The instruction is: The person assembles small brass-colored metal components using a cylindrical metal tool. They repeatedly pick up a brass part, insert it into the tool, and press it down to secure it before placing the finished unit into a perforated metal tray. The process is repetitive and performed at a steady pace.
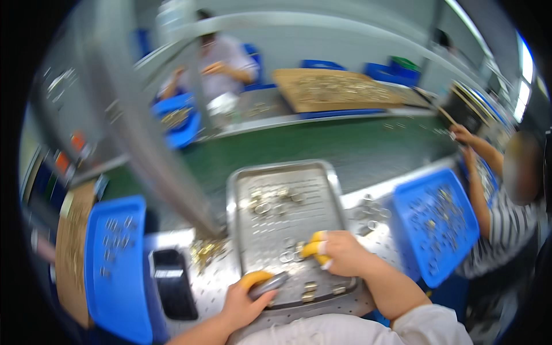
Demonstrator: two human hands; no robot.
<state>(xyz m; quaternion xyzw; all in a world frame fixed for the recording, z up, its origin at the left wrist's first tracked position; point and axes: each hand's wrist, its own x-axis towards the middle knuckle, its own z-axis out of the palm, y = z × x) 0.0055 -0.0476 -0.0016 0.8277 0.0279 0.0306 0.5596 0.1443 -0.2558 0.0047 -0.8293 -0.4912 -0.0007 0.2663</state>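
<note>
Small metal rings (287,257), silvery and loose, lie in a steel tray (253,230), right at the tips of the right fingers. The right hand (343,254) curls toward them, its fingertips in yellow covers; blur hides whether they pinch a ring or only touch one. The left hand (244,305) has its fingers wrapped around a smooth grey tool (270,285), which points toward the right hand over the tray's near part. Between the hands, nearer the body than the right fingers, sit a few short gold-toned pieces (309,291). Well beyond both sets of fingers, at the tray's far end, is a looser cluster of rings (263,207).

A brush of the right fingers could probably scatter the nearest rings, since they lie loose on bare metal. The smooth tool might slip if the covered left fingers slacken, or its tip might knock the gold-toned pieces.

The tray rests on a perforated metal surface (379,244). Left of the left fingers are a gold-coloured pile (206,251), a black phone-like object (174,287) and a blue tray (115,299). Right of the right fingers, another blue tray (414,198) holds many rings; past it works a person in striped sleeves (500,230). Far beyond the fingers run a green strip (287,141), a brown board of pieces (287,95) and another seated worker (227,63), behind a blurred grey post (149,149).
</note>
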